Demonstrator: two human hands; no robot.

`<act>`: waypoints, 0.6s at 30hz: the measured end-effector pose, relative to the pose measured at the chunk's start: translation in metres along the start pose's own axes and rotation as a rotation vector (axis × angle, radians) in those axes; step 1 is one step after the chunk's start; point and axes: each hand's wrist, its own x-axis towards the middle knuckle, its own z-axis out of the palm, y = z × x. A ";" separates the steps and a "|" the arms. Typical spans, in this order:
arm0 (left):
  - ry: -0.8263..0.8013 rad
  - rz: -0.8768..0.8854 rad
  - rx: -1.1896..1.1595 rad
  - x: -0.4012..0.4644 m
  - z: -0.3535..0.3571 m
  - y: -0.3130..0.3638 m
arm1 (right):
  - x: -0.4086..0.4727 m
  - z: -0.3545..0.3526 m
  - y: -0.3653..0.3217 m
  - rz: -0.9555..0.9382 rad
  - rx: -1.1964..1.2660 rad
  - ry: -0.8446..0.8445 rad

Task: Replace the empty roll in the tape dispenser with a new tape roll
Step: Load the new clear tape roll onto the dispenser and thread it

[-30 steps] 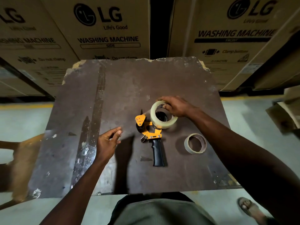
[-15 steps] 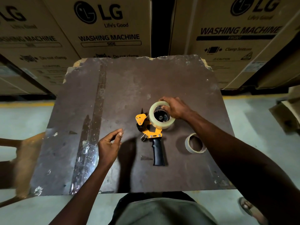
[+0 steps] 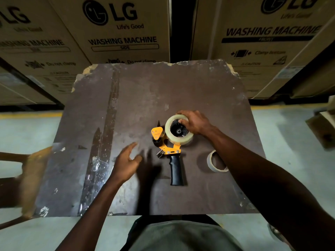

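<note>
The new tape roll is sitting on the round black hub of the tape dispenser, which is lying flat near the middle of the counter. The roll looks like it is almost all the way down on the hub. The right hand is holding the far side of the roll, with its fingers curling over the rim and pinching the ring of tape. The step in hand seems to be pushing the new roll onto the hub.

The left hand is hovering just left of the dispenser. Its fingers are spread and holding nothing, and the hand is blurry, so it is likely moving.

The empty roll is lying on the counter to the right of the black handle, partly hidden by the right arm.

Next, the roll probably needs one firm push so it is sitting flat. The left hand could be holding the handle down so the dispenser is not sliding. Then the loose end of tape needs pulling past the orange guard toward the cutting edge.

Big washing machine boxes are standing behind the counter.
</note>
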 end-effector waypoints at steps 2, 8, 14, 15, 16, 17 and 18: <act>0.070 0.096 0.091 0.005 -0.008 0.026 | 0.000 0.001 -0.001 -0.008 -0.001 -0.004; -0.082 0.254 0.516 0.052 0.018 0.115 | 0.004 0.003 -0.002 -0.018 -0.009 -0.018; -0.500 0.228 0.696 0.090 0.037 0.126 | 0.008 0.002 0.003 -0.027 0.013 -0.026; -0.525 0.222 0.626 0.091 0.038 0.125 | 0.008 0.003 0.003 -0.022 0.013 -0.031; -0.542 0.194 0.546 0.090 0.038 0.124 | 0.009 0.003 0.003 -0.017 0.009 -0.040; -0.559 0.170 0.476 0.090 0.038 0.122 | 0.010 0.003 0.003 -0.014 0.007 -0.048; -0.564 0.147 0.437 0.091 0.038 0.119 | 0.011 0.003 0.003 -0.009 0.005 -0.058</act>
